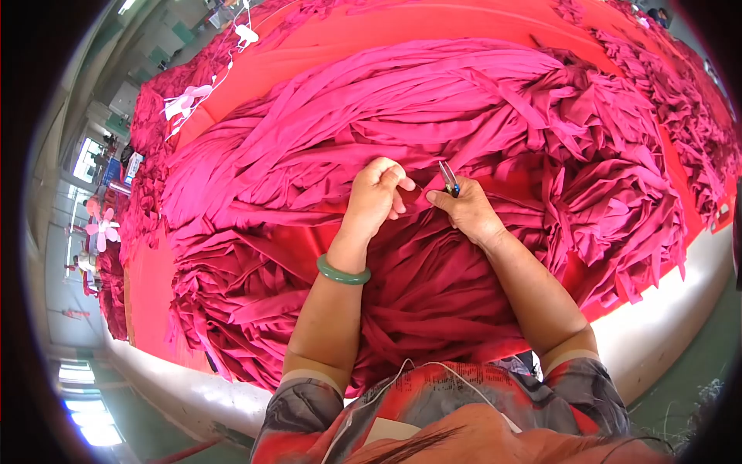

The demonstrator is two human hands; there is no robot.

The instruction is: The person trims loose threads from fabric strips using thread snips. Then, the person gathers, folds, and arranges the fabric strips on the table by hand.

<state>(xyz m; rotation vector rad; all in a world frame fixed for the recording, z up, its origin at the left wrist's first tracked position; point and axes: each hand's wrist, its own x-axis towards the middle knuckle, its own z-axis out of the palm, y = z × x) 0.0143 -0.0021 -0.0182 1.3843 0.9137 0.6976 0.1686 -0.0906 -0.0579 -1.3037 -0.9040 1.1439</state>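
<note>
A large heap of magenta fabric strips (433, 294) lies in front of me, gathered in long folds and loose bunches. My right hand (473, 213) is closed around small thread snips (449, 179), whose metal blades point up and away from me. Its thumb tip meets the fabric between my hands. To the left, my left hand (375, 193) is raised over the heap with curled fingers and the thumb pressed in. What it pinches, if anything, is too small to make out. A green bangle (342, 271) circles my left wrist.
Red cloth (495, 31) covers the table beneath the heap. More magenta fabric is bunched along the right side (696, 116) and far left. A pink-bladed fan (185, 100) with a white cord sits at the upper left; another pink fan (103, 229) is farther left.
</note>
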